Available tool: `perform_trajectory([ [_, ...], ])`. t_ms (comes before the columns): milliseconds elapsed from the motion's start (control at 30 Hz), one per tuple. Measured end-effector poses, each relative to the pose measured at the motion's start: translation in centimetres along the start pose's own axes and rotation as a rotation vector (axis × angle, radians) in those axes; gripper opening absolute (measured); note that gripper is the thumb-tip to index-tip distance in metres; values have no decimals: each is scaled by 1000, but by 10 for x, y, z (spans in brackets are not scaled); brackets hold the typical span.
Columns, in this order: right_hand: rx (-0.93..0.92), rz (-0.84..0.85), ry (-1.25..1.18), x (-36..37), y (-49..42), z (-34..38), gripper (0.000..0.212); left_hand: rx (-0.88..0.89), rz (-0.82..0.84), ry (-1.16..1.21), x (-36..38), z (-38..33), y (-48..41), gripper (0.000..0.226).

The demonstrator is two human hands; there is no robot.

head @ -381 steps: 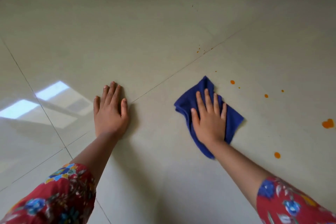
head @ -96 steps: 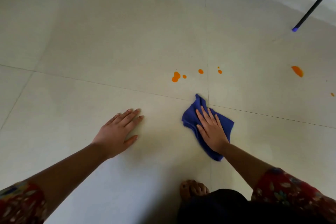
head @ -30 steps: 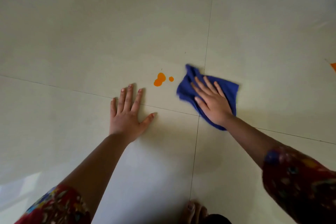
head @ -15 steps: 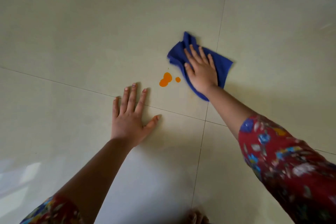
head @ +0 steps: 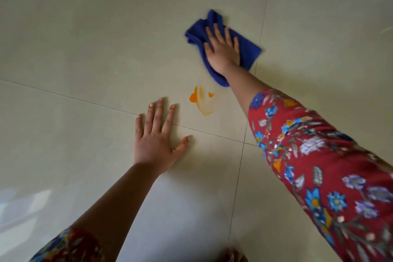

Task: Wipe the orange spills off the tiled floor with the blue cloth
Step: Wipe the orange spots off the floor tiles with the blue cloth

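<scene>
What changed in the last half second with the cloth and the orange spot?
The right hand pushed the blue cloth farther up the floor, and the orange spill, two neat drops before, is now smeared into a pale streak with a bright blob left at its edge. The left hand stays flat on the tiled floor, fingers spread.

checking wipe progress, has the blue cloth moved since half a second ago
Yes. The blue cloth under the right hand went farther from the person, beyond the orange spill, which is now smeared.
</scene>
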State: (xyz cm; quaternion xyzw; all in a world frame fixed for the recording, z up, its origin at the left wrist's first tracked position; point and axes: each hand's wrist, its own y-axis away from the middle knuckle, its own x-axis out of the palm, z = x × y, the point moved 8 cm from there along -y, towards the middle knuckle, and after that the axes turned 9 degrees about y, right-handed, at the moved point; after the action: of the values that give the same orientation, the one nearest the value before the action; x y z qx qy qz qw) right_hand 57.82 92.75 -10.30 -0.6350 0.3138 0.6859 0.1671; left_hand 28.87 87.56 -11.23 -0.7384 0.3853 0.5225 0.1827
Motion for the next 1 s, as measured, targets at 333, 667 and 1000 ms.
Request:
perform_trajectory([
  [333,-506,-112,71,32,134,-29,49,-27,-14,-1,1,2,-1,98],
  [667,-493,-124,104,38,160,47,54,-21,11,22,2,4,-1,101],
  [1000,2,-109,56,37,159,-88,57,-38,25,34,-4,1,0,122],
])
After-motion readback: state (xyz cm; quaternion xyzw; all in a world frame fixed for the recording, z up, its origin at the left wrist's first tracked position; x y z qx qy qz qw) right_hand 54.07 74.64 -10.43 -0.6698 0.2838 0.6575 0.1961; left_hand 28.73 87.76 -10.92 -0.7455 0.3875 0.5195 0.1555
